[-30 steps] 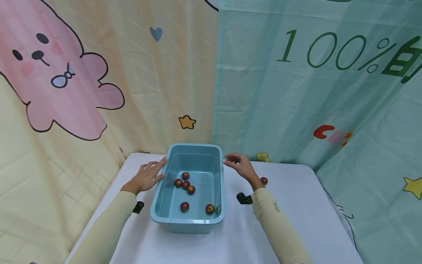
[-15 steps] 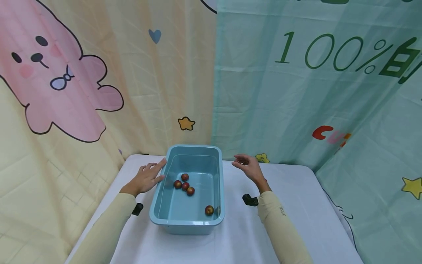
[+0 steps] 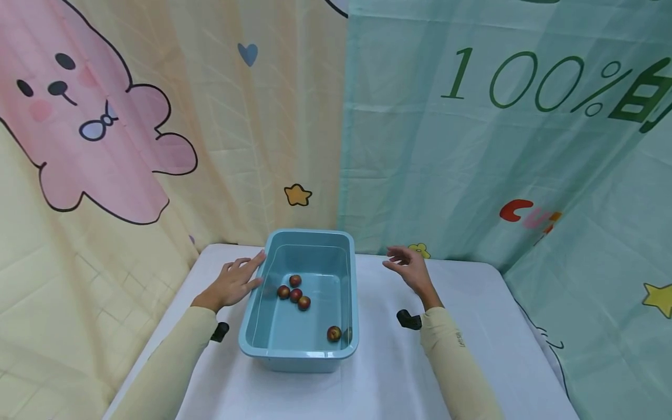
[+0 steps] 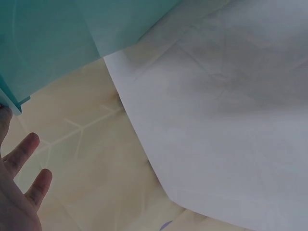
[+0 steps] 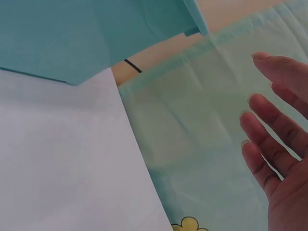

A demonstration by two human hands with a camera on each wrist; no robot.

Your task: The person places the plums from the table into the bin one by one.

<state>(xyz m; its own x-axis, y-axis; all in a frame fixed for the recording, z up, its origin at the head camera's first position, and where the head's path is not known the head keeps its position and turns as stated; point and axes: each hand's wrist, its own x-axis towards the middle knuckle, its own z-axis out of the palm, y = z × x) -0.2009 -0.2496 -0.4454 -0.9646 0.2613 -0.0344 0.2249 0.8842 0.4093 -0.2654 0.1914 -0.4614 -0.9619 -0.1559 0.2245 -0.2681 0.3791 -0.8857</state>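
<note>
A light blue plastic bin (image 3: 296, 357) stands on the white table. On its floor lie several small round red fruits (image 3: 296, 296), four of them in a loose cluster, with another red fruit (image 3: 333, 333) apart at the near right corner. My left hand (image 3: 233, 283) touches the bin's left rim with its fingers spread. In the left wrist view, one fingertip of the left hand (image 4: 19, 178) meets the rim. To the right of the bin and clear of it, my right hand (image 3: 412, 271) hovers above the table, fingers loosely bent, holding nothing. The right wrist view shows the right hand (image 5: 284, 144) with nothing in it.
White cloth covers the table (image 3: 388, 373). Printed curtains (image 3: 294, 116) hang right behind its far edge and at both sides. A black wrist camera (image 3: 408, 319) sits on the right forearm, and another wrist camera (image 3: 220, 332) on the left.
My right hand has moved right, away from the bin's rim. One fruit at the bin's near left and one on the table by the right wrist no longer show. The left hand stays put.
</note>
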